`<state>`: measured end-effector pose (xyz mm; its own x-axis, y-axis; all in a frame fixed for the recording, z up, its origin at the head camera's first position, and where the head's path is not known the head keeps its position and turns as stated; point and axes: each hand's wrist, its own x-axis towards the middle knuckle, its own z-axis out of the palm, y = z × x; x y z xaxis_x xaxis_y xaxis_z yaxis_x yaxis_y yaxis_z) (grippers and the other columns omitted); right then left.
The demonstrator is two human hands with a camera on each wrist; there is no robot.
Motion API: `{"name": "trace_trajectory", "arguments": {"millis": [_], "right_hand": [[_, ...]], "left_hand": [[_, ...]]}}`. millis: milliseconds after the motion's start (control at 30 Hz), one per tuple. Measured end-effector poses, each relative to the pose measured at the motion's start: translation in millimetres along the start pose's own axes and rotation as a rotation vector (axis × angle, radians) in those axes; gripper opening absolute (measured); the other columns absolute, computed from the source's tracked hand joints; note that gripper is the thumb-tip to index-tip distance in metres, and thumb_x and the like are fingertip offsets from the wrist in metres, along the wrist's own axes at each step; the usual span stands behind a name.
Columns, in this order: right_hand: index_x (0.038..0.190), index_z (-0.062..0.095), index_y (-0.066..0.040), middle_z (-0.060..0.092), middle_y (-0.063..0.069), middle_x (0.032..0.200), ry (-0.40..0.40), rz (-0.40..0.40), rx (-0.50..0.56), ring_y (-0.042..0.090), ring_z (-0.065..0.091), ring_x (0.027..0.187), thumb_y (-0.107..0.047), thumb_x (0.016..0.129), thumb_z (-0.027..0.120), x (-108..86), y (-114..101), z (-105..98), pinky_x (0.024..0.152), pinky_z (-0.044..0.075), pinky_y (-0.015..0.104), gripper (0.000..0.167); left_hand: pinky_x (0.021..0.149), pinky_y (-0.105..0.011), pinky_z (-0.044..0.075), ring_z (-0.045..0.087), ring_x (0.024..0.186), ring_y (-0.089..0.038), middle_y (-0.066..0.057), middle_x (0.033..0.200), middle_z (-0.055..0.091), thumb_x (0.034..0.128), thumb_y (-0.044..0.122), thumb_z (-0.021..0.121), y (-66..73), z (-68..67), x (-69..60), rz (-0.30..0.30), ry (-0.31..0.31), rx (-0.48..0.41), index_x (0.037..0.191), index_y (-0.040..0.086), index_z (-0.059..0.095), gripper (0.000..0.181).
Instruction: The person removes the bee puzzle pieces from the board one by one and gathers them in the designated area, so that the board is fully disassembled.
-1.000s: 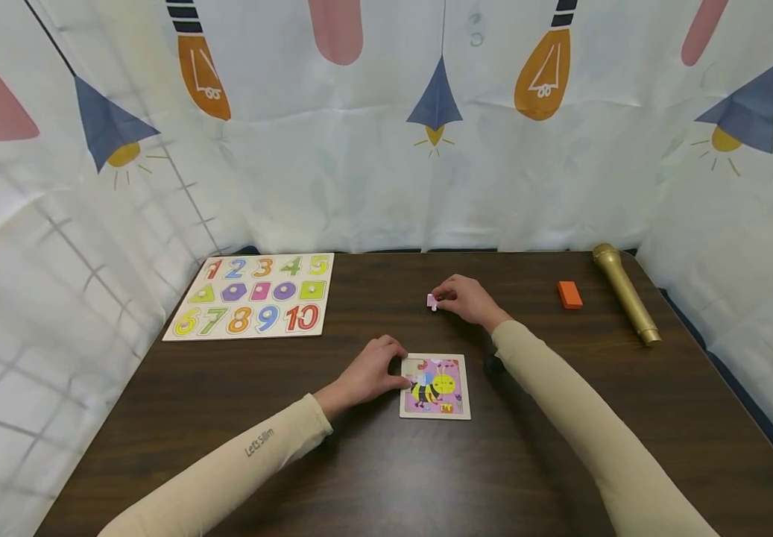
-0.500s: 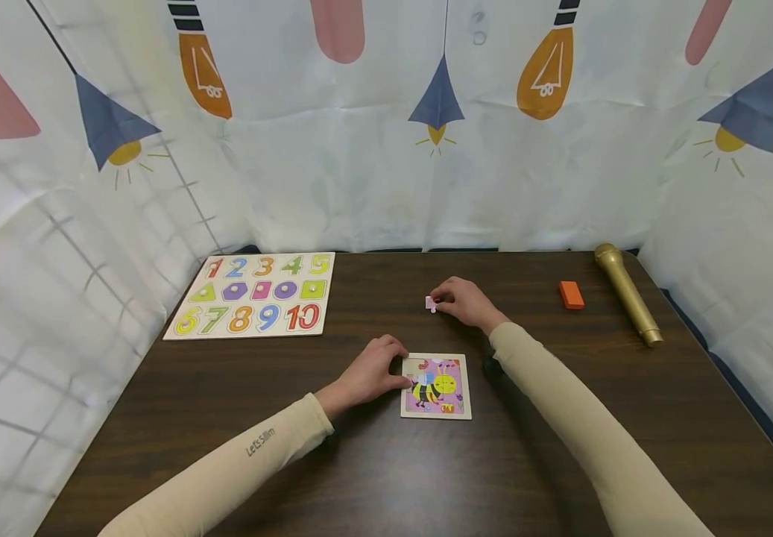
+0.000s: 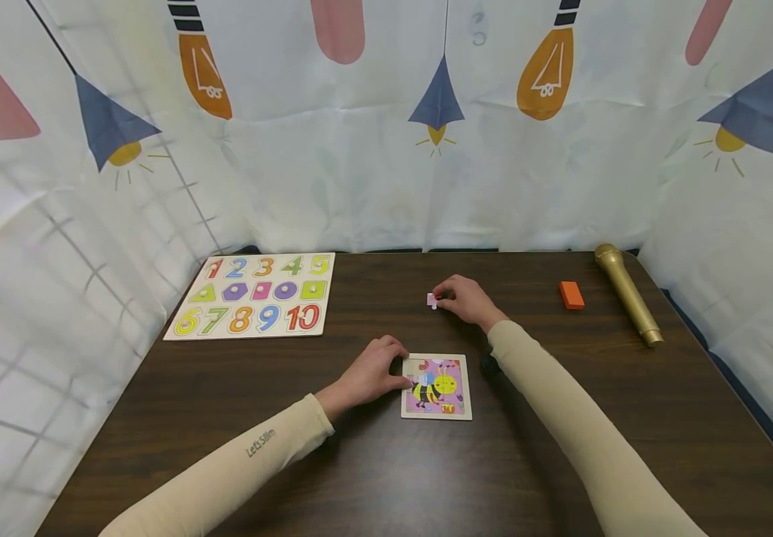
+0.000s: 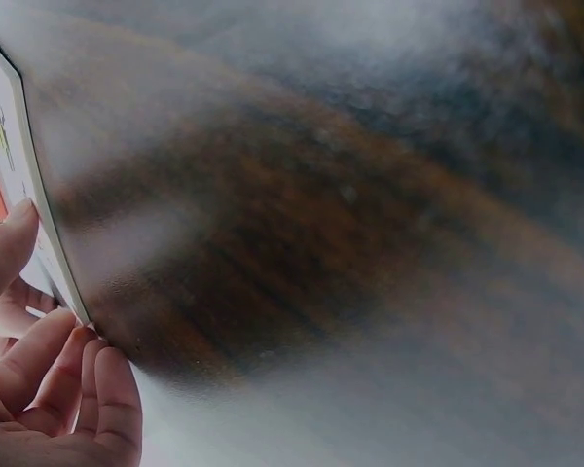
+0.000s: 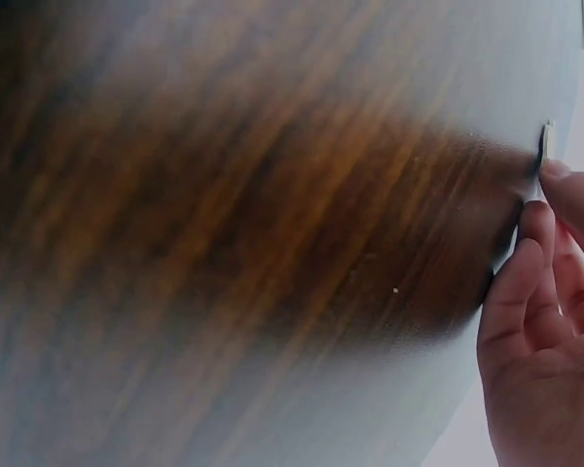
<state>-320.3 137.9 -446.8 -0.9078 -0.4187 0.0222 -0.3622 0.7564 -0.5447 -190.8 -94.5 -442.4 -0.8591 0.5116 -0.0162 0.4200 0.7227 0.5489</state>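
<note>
A small square bee jigsaw puzzle (image 3: 436, 384) in a pale wooden frame lies flat on the dark table, with a bare patch in the upper left of its picture. My left hand (image 3: 373, 373) grips the frame's left side, thumb on the left edge and fingers at the far left corner. In the left wrist view the thumb (image 4: 10, 248) lies over the frame's rim. Beyond the puzzle, my right hand (image 3: 467, 300) pinches a small pink puzzle piece (image 3: 431, 300) at the tabletop. The right wrist view shows that piece (image 5: 548, 143) edge-on, partly hidden by the thumb.
A wooden number and shape board (image 3: 252, 297) lies at the back left. At the back right are an orange block (image 3: 571, 295) and a gold microphone (image 3: 628, 294). Printed white curtains (image 3: 373, 179) enclose the table's back and sides.
The right hand and the pink piece shift very slightly, first toward me, then back away and a touch to the right. The left hand and the puzzle stay in place.
</note>
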Motion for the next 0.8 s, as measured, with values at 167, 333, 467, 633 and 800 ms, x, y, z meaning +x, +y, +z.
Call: {"name": "trace_trajectory", "arguments": {"millis": [167, 333, 467, 633, 800], "right_hand": [[0.117, 0.068, -0.004, 0.059, 0.014, 0.121, -0.01, 0.017, 0.008, 0.027, 0.057, 0.101, -0.012, 0.094, 0.065, 0.9, 0.0, 0.8, 0.091, 0.047, 0.042, 0.024], [0.116, 0.068, -0.004, 0.059, 0.013, 0.12, -0.016, 0.017, -0.006, 0.027, 0.057, 0.1, -0.012, 0.094, 0.066, 1.5, 0.9, 1.6, 0.091, 0.047, 0.042, 0.024], [0.117, 0.068, -0.004, 0.059, 0.014, 0.119, -0.015, 0.01, 0.007, 0.027, 0.057, 0.101, -0.013, 0.094, 0.066, 0.2, 1.0, 0.4, 0.092, 0.047, 0.042, 0.025], [0.121, 0.066, -0.007, 0.059, 0.012, 0.122, -0.036, 0.034, 0.031, 0.025, 0.055, 0.103, -0.017, 0.095, 0.065, -8.9, -1.2, -1.3, 0.094, 0.047, 0.042, 0.028], [0.12, 0.066, -0.008, 0.059, 0.01, 0.122, -0.059, -0.015, 0.069, 0.024, 0.055, 0.101, -0.018, 0.095, 0.066, -32.1, -9.1, -0.8, 0.093, 0.047, 0.043, 0.027]], "left_hand": [[0.097, -0.042, 0.045, 0.051, 0.108, -0.028, -0.013, 0.117, 0.056, 0.0814, 0.024, 0.081, -0.1, -0.3, -0.7, 0.005, 0.002, -0.009, 0.114, 0.0, 0.065, 0.044], [0.097, -0.042, 0.045, 0.051, 0.107, -0.028, -0.012, 0.117, 0.057, 0.0813, 0.024, 0.081, -0.8, 0.9, -0.9, 0.009, 0.005, -0.009, 0.114, 0.0, 0.066, 0.044], [0.097, -0.042, 0.045, 0.051, 0.108, -0.028, -0.012, 0.117, 0.057, 0.0814, 0.025, 0.081, -1.2, 1.4, -0.4, 0.003, 0.007, -0.01, 0.115, 0.0, 0.066, 0.044], [0.097, -0.042, 0.045, 0.051, 0.109, -0.028, -0.012, 0.118, 0.057, 0.0818, 0.025, 0.081, -0.9, 1.5, -0.8, -0.004, 0.004, -0.016, 0.116, 0.001, 0.066, 0.044], [0.097, -0.044, 0.045, 0.052, 0.108, -0.028, -0.013, 0.117, 0.057, 0.0826, 0.025, 0.08, -0.7, -0.1, -1.8, 0.0, 0.01, -0.053, 0.117, 0.0, 0.065, 0.045]]}}
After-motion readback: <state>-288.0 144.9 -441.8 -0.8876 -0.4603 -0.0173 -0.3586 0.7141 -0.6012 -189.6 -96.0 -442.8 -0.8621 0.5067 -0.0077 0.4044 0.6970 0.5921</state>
